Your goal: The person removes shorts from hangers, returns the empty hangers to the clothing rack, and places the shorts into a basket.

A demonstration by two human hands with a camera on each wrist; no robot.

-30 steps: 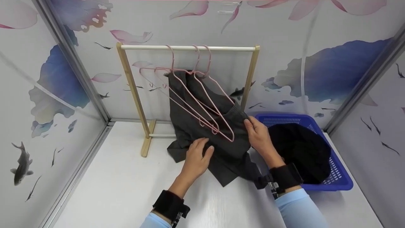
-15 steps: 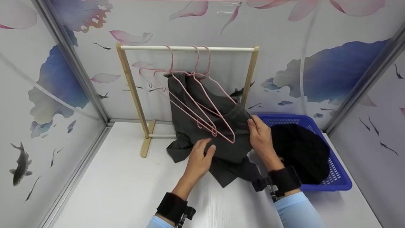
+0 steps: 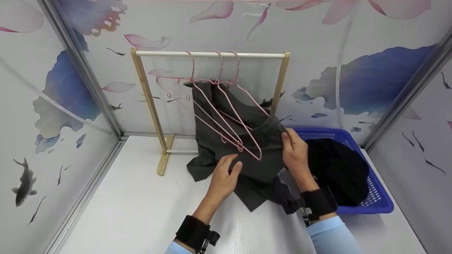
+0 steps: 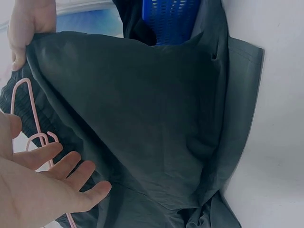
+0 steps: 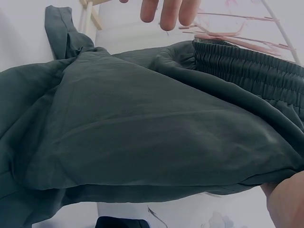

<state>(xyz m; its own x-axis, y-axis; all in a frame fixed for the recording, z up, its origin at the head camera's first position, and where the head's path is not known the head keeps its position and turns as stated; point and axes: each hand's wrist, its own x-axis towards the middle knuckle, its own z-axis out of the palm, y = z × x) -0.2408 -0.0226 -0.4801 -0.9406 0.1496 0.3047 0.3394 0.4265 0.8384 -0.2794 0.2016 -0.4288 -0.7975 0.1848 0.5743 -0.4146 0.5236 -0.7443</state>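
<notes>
Dark grey elastic-waisted pants (image 3: 259, 176) hang draped among pink wire hangers, their lower part reaching the white tabletop. My right hand (image 3: 296, 150) pinches the waistband's right side between thumb and fingers, pulling it out taut. In the right wrist view the gathered waistband (image 5: 247, 66) shows at the upper right. My left hand (image 3: 223, 178) is just below the lower hanger ends, fingers loosely extended and holding nothing. The left wrist view shows its spread fingers (image 4: 78, 175) beside a pink hanger (image 4: 33, 102). Where the hangers sit inside the pants is partly hidden by cloth.
A small rack with a white rail (image 3: 159, 54) and wooden legs carries the hangers by their hooks. At right stands a blue perforated basket (image 3: 385, 206) with black cloth (image 3: 335, 169) in it. Patterned wall panels enclose the table (image 3: 123, 211).
My right hand has drawn the waistband a little further right. The rightmost hanger's hook has shifted slightly right along the rail. My left hand has moved slightly right, staying near the hanger ends.
</notes>
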